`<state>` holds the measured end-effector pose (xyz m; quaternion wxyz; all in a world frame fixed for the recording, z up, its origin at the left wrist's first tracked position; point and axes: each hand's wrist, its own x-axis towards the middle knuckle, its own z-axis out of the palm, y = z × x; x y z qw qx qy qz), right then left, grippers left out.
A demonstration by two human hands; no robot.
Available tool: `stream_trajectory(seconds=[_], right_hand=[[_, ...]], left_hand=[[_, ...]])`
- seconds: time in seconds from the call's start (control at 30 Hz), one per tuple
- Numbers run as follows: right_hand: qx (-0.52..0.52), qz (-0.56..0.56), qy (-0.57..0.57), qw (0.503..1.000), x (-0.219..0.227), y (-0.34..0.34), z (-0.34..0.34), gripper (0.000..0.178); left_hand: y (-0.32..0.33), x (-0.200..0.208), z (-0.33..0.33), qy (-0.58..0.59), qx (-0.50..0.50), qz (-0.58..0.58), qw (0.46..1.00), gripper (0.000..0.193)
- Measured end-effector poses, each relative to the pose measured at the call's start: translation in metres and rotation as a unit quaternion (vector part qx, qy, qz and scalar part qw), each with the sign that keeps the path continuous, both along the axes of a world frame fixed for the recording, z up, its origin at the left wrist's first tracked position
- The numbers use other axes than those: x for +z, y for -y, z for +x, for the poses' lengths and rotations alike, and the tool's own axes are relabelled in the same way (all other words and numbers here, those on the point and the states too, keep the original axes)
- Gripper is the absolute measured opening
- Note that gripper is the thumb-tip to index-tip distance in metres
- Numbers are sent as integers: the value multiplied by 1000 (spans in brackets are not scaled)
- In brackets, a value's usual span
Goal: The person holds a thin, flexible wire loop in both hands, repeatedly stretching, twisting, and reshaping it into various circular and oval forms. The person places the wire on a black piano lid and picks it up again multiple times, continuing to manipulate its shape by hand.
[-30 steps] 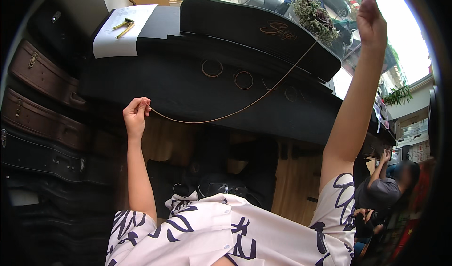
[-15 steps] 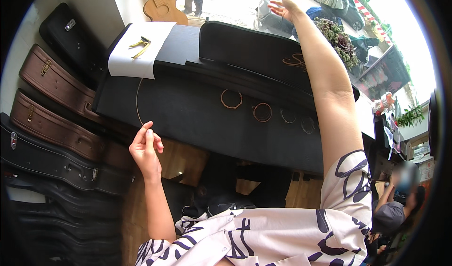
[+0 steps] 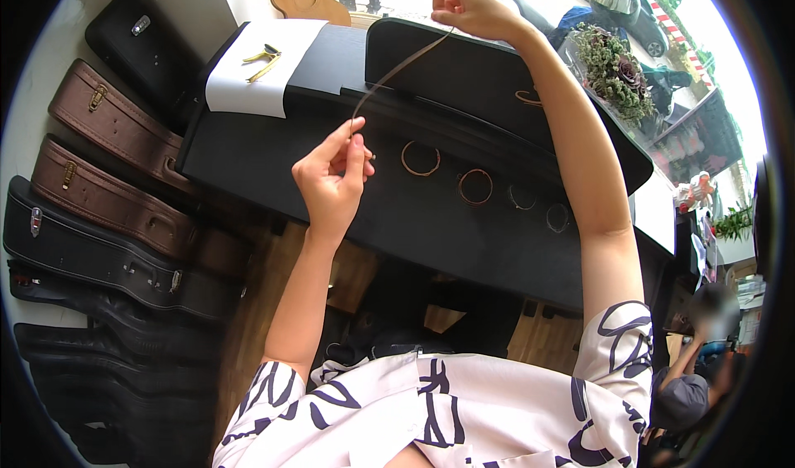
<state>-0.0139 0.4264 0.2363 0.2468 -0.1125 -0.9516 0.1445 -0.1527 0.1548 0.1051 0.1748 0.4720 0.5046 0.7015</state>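
My left hand point(image 3: 335, 174) pinches a thin, coppery guitar string point(image 3: 406, 62) between thumb and fingertips, above the near side of the black table point(image 3: 397, 248). From there the string bows up to my right hand point(image 3: 472, 11), raised over the far edge. The right hand's forefinger points left while its other fingers curl in where the string meets them; its exact grip is partly hidden. On the table lie a coppery string coil point(image 3: 403, 160), a second coppery coil point(image 3: 460, 188), a thin silvery coil point(image 3: 523, 208) and another silvery coil point(image 3: 557, 229).
Gold-coloured pliers-like tool point(image 3: 263, 60) lies on white paper point(image 3: 232, 99) at the far left. A black upright panel point(image 3: 480, 79) runs along the table's back. Instrument cases point(image 3: 116, 103) stack at left; a small guitar point(image 3: 308, 2) stands behind. Another person point(image 3: 683, 393) sits at right.
My left hand has moved right and up, carrying the string. My right hand has come back left and its fingers have curled; the string now spans both hands.
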Motion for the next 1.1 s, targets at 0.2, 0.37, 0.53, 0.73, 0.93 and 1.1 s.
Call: stream_trajectory(seconds=[0.2,0.37,0.53,0.73,0.93,1.1], right_hand=[[65,54,-13,996,0,45,3,21],[-41,38,-16,998,-5,60,15,8],[-26,108,-36,993,-20,24,18,4],[-50,63,-21,997,-23,26,16,10],[-46,-79,53,994,-5,10,21,16],[-127,-70,55,988,1,26,23,18]], left_hand=[[-37,13,-1,32,5,1,999,17],[-56,-25,-26,114,-24,-52,992,18],[-76,-63,-31,-8,53,-74,996,10],[-86,-80,-28,-107,94,-40,989,8],[-87,-82,-20,-147,107,-25,983,8],[-80,-79,-20,-161,108,-21,981,11]])
